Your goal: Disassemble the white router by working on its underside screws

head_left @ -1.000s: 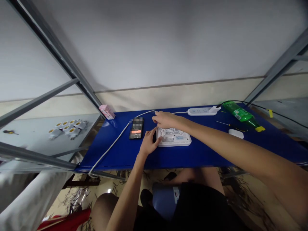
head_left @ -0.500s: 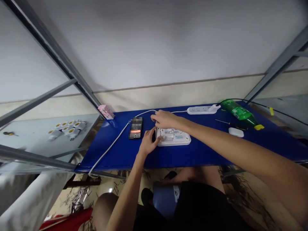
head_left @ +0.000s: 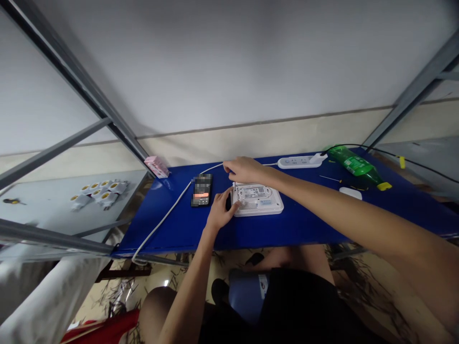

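A white router-like box (head_left: 267,206) with vent slots and labels lies flat on the blue table (head_left: 172,229). My left hand (head_left: 221,209) grips its left edge, thumb on the top face and a finger reaching toward the far left corner. My right hand (head_left: 245,170) is bent over that same corner with its fingers curled together. Whatever those fingers pinch is hidden or too small to make out. Just left of my left hand lies a black phone (head_left: 202,190) with a lit screen.
At the back is a white power strip (head_left: 299,163) with a plug in it. To the right lie a green bottle (head_left: 355,165), a white case (head_left: 350,193) and a thin screwdriver (head_left: 332,179). A pink box (head_left: 157,166) stands back left. Several white lamp sockets (head_left: 100,193) lie on the neighbouring table.
My right hand has risen slightly away from the box, leaving more of its upper face showing. My left hand keeps its place. The view has shifted a little.
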A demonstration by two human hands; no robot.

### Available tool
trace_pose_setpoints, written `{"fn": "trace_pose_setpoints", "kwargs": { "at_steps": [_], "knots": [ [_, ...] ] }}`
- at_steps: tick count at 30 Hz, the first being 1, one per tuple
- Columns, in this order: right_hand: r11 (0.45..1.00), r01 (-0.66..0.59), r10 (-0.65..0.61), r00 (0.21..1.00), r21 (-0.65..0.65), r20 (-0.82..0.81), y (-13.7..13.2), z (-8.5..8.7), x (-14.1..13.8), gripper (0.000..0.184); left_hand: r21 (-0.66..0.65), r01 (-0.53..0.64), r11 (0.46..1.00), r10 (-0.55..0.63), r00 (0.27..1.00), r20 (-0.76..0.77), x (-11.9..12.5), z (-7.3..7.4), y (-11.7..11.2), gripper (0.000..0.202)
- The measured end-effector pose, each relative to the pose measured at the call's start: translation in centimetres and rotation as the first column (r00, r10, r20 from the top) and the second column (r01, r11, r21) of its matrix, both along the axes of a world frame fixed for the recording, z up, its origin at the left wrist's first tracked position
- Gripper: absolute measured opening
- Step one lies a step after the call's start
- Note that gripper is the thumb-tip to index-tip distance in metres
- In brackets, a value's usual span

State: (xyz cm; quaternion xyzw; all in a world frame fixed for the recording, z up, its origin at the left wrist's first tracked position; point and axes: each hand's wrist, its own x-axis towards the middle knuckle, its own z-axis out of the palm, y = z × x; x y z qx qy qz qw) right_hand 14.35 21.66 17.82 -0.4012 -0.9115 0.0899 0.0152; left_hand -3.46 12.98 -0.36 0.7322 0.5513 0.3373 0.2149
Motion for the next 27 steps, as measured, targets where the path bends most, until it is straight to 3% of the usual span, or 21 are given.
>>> {"fn": "trace_pose_setpoints", "kwargs": {
  "at_steps": [7, 17, 27],
  "knots": [
    [1.000, 0.001, -0.001, 1.000, -0.004, 0.015, -0.5, 0.2, -0.2, 0.032, 0.001, 0.001, 1.000, -0.001, 1.000, 0.000, 0.0, 0.1, 0.0, 0.065],
    [0.996, -0.019, 0.018, 1.000, -0.091, -0.010, -1.1, -1.2, -0.6, 0.027, 0.005, 0.005, 1.000, -0.005, 1.000, -0.008, 0.0, 0.1, 0.0, 0.065],
    [0.997, -0.040, 0.045, 0.996, -0.062, 0.083, -1.3, -0.6, -0.9, 0.030, 0.009, 0.005, 1.000, -0.004, 1.000, -0.012, 0.0, 0.2, -0.1, 0.060]
  ]
}}
